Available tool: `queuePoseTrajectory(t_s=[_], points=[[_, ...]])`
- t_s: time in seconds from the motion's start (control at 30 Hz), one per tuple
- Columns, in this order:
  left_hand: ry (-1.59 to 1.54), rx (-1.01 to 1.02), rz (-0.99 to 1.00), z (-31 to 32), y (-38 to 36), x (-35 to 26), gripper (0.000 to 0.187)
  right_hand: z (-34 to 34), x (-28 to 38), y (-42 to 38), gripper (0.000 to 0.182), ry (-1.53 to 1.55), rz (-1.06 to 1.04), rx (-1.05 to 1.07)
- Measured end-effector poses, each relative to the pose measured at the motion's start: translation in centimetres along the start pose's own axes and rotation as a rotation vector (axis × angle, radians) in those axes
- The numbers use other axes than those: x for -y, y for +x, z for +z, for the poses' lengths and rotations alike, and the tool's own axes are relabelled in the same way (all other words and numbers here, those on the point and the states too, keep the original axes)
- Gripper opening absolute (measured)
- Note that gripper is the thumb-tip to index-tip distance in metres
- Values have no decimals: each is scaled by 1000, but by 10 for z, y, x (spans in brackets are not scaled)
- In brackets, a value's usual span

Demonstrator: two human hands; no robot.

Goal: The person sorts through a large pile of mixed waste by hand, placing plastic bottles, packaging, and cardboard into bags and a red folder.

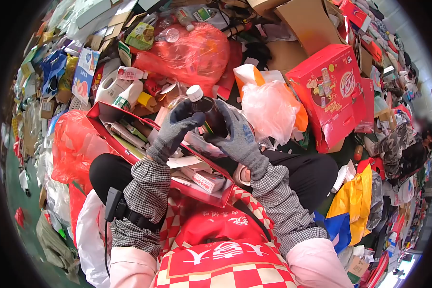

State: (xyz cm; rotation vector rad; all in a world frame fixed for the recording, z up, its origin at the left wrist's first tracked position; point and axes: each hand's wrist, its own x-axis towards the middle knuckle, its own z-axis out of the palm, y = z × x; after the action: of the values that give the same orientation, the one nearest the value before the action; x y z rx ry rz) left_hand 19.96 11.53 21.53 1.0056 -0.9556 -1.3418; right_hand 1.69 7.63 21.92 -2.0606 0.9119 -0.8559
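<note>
Both of my hands wear grey and dark knit gloves and hold one dark plastic bottle with a white cap, tilted slightly, above a red box. My left hand grips the bottle from its left near the neck. On the other side, my right hand wraps round the bottle's body. Below them the open red box lies across my lap, filled with papers, booklets and a small white carton. The bottle's label is mostly hidden by the gloves.
Mixed waste surrounds me. A red printed carton stands at right, beside a pale pink plastic bag. Ahead lies a red plastic bag; white bottles are at left. A yellow bag sits at lower right.
</note>
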Motion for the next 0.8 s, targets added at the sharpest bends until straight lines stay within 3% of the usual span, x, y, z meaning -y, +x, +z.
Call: queuePoseTrajectory(t_s=[0.1, 0.17, 0.23, 0.3, 0.4, 0.5, 0.63, 0.8], points=[[204, -106, -64, 15, -1, -20, 39, -10, 4, -2, 65, 401, 214, 114], [-141, 19, 11, 11, 4, -22, 39, -19, 6, 1, 58, 805, 352, 147], [-31, -68, 80, 2, 6, -22, 41, -19, -8, 1, 51, 656, 345, -9], [8, -120, 134, -11, -1, -32, 40, -33, -10, 1, 51, 932, 375, -99], [-22, -144, 210, -29, -23, -51, 39, -45, -35, -2, 43, 721, 282, -174], [70, -212, 196, -36, -40, -62, 37, -67, -20, -8, 40, 1046, 345, -223], [147, -209, 140, -45, -49, -55, 35, -69, -23, -5, 38, 662, 284, -249], [220, -195, 123, -46, -53, -33, 32, -46, -28, -10, 40, 688, 257, -166]])
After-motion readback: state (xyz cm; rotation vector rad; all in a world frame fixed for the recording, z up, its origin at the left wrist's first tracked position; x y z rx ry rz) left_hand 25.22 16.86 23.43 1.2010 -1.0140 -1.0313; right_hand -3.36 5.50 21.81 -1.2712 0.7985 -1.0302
